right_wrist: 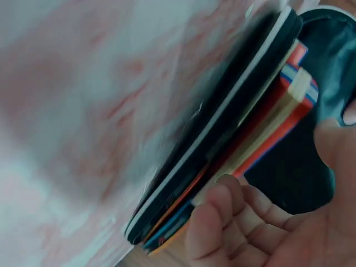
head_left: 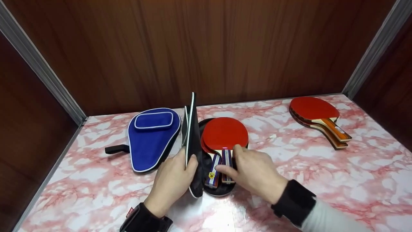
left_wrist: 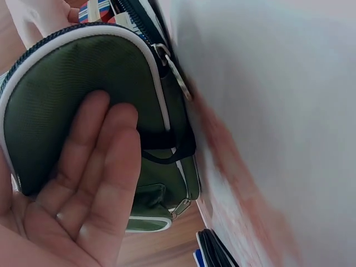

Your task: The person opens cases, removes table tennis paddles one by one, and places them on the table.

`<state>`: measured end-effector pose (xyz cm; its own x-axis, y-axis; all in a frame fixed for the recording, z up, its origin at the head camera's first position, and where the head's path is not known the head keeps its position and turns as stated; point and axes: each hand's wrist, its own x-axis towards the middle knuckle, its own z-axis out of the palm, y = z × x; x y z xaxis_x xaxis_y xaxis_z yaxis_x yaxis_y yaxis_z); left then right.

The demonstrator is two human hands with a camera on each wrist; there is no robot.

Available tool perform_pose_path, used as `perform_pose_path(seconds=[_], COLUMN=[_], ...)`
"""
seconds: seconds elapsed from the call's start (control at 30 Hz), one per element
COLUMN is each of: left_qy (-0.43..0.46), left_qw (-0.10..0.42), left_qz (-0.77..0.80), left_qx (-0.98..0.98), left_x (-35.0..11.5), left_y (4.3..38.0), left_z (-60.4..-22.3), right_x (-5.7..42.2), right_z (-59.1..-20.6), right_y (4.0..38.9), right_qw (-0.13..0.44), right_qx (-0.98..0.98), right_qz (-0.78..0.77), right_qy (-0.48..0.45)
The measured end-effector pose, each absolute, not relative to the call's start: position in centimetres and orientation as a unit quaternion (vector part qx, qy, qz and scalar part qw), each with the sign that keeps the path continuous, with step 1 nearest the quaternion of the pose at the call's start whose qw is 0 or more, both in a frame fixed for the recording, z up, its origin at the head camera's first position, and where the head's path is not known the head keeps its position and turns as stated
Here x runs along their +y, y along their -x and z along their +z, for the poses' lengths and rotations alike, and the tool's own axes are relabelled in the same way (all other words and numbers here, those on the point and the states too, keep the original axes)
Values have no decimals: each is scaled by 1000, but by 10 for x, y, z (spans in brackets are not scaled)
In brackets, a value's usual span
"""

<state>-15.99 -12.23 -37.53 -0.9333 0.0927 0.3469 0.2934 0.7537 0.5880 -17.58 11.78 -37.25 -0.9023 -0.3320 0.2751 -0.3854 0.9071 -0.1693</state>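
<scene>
A dark green table tennis paddle case [left_wrist: 111, 61] with white piping and a zipper stands unzipped, its lid [head_left: 194, 141] raised upright. My left hand [head_left: 173, 174] holds the lid's near edge, thumb on the inner side and fingers flat along the green outside. Two red paddles [head_left: 225, 132] with striped handles lie side by side in the black lower shell, overlapping at the blades. Over them is my right hand [head_left: 257, 170]; its thumb hovers above the handles. Its loosely bent fingertips [right_wrist: 222, 194] rest at the side of the right paddle's handle.
A blue paddle case [head_left: 151, 145] with white piping and a black strap [head_left: 117, 149] lies to the left. Two more paddles [head_left: 315, 109] with orange handles are stacked at the right back. Brown wood panels [head_left: 225, 51] enclose the marbled table [head_left: 322, 180].
</scene>
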Motion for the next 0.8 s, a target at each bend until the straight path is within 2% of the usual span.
perform_pose_path(seconds=[0.17,0.27,0.43,0.8], left_qy=[105,106,110,123], left_qw=[148,151,159,171], left_qz=[-329,-327,-324,-324], left_qx=[-927,-927,-926,-922], left_x=[-121,-121,-121,-120], left_y=[160,160,161,161], left_z=[-376,-377,-379,-380], right_x=[114,116,115,128], right_z=[-373,-371,-372,-381], right_y=[186,189,187,188], right_qw=[32,3,6,50], right_qx=[-982,-984,-986,-981], right_qz=[124,125,106,98], right_qy=[-137,-127,-127,-158])
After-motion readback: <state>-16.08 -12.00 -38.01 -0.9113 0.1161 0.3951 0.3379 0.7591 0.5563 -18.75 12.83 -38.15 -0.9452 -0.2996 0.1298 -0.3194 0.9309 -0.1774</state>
